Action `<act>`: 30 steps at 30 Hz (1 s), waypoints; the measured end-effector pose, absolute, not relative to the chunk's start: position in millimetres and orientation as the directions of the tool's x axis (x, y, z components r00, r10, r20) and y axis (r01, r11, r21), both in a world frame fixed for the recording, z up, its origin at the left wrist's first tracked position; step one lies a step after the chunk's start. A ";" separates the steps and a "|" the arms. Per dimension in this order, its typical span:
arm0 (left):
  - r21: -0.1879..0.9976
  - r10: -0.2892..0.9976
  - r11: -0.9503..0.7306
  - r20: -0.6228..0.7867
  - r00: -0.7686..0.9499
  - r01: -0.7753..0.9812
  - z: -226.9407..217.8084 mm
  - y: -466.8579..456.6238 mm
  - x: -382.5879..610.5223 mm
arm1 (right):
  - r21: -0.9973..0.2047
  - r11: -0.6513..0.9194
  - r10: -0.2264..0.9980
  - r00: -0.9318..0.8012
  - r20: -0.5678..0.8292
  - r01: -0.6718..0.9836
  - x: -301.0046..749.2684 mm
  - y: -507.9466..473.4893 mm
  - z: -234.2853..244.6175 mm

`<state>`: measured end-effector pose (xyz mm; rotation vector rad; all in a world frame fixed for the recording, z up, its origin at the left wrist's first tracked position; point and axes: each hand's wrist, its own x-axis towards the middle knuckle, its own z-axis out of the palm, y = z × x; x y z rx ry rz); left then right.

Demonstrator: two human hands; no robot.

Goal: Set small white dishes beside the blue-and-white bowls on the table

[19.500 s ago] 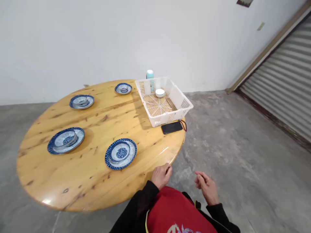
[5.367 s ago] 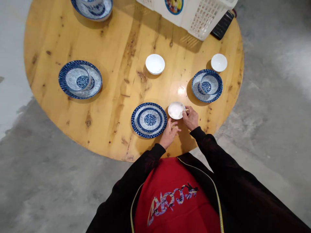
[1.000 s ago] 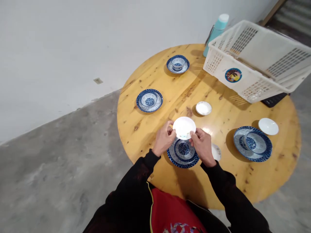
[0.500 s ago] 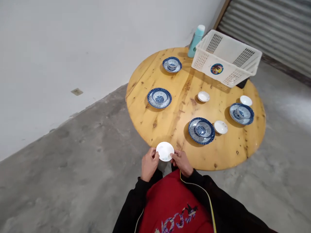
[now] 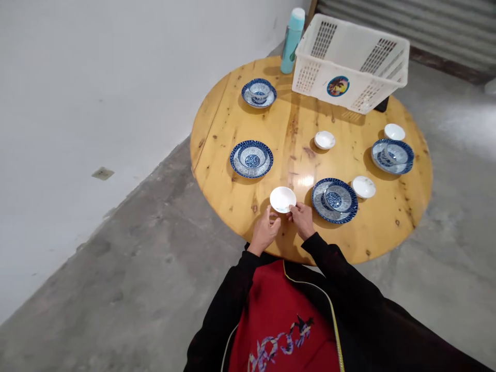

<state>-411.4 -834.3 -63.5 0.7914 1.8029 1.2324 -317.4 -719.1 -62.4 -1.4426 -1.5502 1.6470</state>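
A small white dish [image 5: 282, 198] is over the near part of the round wooden table [image 5: 284, 121]. My right hand [image 5: 302, 218] pinches its near right rim between thumb and fingers. Just below the dish's left side, my left hand [image 5: 265, 230] has its fingers apart, close to the rim but not gripping it. To the right of my right hand sits a blue-patterned plate [image 5: 322, 211] with a glass-like bowl [image 5: 338, 198] on it. Another white dish [image 5: 363, 187] lies beside that plate.
More blue-patterned plates with bowls stand at the left [image 5: 237, 168], back left [image 5: 267, 103] and right [image 5: 406, 166]. Near them are white dishes [image 5: 324, 140] [image 5: 394, 132]. A white plastic basket [image 5: 318, 85] and a turquoise bottle [image 5: 292, 44] stand at the back.
Both hands have moved forward over the table with the white dish. My left hand has let go of its rim, while my right hand keeps its pinch. The view has shifted too.
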 end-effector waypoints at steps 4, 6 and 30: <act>0.945 0.866 0.328 -0.295 -0.404 0.013 -73.2 -805.0 -449.0 | -0.910 -0.276 0.899 -0.252 -0.358 0.309 -351.3 -701.0 -74.5; 0.943 0.876 0.332 -0.320 -0.361 -0.029 -75.6 -794.3 -465.5 | -0.913 -0.256 0.916 -0.223 -0.335 0.319 -362.8 -696.9 -77.0; 0.877 0.871 0.461 -0.476 0.118 0.138 -75.8 -800.8 -537.0 | -0.844 -0.369 0.926 0.075 -0.370 0.390 -386.1 -708.4 -77.3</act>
